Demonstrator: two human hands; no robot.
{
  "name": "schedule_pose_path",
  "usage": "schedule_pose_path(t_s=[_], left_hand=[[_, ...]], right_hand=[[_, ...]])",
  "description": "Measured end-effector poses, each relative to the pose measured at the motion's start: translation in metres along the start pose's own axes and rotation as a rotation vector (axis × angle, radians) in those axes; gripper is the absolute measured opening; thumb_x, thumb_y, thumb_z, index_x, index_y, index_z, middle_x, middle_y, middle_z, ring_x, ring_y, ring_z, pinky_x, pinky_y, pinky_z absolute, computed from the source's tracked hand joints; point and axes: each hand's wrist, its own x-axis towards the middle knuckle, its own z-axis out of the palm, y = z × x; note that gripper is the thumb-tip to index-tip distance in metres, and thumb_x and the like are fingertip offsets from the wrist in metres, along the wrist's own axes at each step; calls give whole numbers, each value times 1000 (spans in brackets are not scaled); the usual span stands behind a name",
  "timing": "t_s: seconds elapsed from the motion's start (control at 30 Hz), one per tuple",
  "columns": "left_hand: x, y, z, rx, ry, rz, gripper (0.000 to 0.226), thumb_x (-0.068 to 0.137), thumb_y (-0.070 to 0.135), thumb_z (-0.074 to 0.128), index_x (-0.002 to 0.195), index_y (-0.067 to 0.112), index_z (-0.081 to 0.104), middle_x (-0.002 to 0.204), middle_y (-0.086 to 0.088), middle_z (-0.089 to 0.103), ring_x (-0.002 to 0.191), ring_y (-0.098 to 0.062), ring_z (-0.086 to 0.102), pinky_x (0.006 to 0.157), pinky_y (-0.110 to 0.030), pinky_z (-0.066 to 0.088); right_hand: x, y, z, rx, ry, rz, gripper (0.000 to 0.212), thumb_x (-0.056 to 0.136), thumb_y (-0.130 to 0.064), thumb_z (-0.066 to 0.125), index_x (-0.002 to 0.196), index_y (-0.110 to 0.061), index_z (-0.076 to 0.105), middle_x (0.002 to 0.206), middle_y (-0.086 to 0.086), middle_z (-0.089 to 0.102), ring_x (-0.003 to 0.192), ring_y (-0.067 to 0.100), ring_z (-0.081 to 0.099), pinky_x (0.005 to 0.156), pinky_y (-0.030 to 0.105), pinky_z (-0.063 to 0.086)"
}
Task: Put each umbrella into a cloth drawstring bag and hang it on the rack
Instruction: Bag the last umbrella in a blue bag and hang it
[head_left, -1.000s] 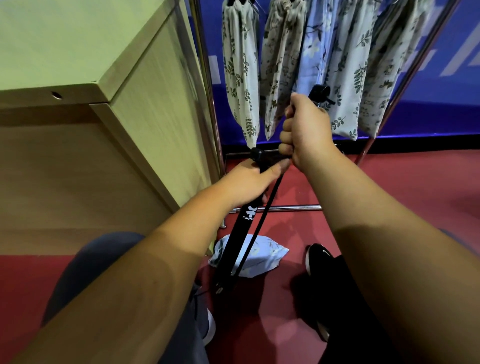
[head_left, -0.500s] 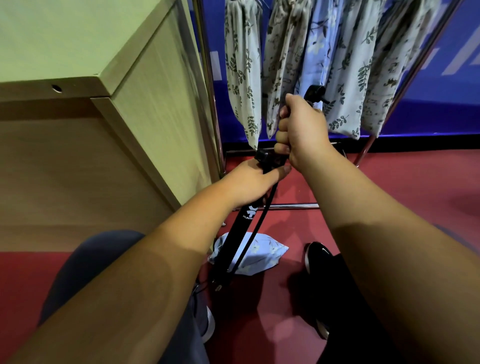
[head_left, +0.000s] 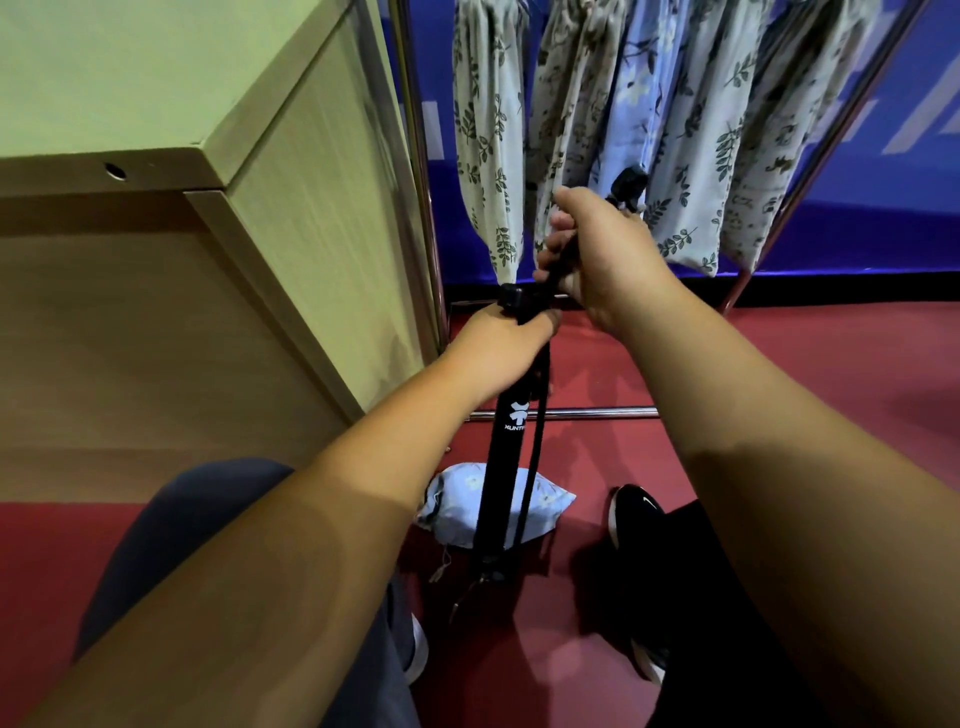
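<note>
A long black umbrella (head_left: 506, 467) with a white logo stands nearly upright, its lower tip close to the red floor. My left hand (head_left: 501, 348) grips it near the upper end. Just above, my right hand (head_left: 608, 260) holds the black top part, whose end (head_left: 629, 184) sticks out past my knuckles. A black cord (head_left: 535, 457) hangs down beside the shaft. A light blue floral cloth bag (head_left: 545, 506) lies crumpled on the floor behind the umbrella. Several leaf-print bags (head_left: 488, 156) hang from the rack.
A light wooden cabinet (head_left: 291, 218) stands close on the left, against the rack's metal post (head_left: 415, 156). The rack's lower bar (head_left: 597, 413) crosses the floor. My knee (head_left: 208, 509) and black shoes (head_left: 634, 514) are below. A blue wall is behind.
Both hands keep their hold on the umbrella and have barely moved. The view has shifted slightly.
</note>
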Motion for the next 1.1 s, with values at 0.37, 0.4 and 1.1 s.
schedule_pose_path(t_s=[0.37, 0.4, 1.1], left_hand=[[51, -46, -2, -568, 67, -238, 101, 62, 79, 83, 136, 13, 62, 132, -16, 71, 117, -38, 72, 100, -62, 56], [43, -39, -3, -582, 54, -256, 92, 71, 71, 81, 138, 12, 59, 132, -17, 71, 113, -40, 73, 97, -65, 56], [-7, -78, -15, 115, -273, -489, 66, 105, 67, 42, 123, 6, 58, 121, -13, 70, 102, -30, 74, 85, -43, 59]], right_hand=[[-17, 42, -28, -803, -245, 111, 13, 94, -6, 59, 93, -9, 71, 85, 14, 68, 70, 27, 62, 74, 39, 52], [-24, 48, -29, -826, -307, 155, 13, 86, -5, 59, 90, -9, 70, 79, 13, 68, 66, 26, 61, 72, 39, 51], [-36, 143, -64, -1149, -190, 227, 44, 92, -33, 75, 123, -9, 55, 92, 17, 69, 58, 29, 64, 45, 28, 49]])
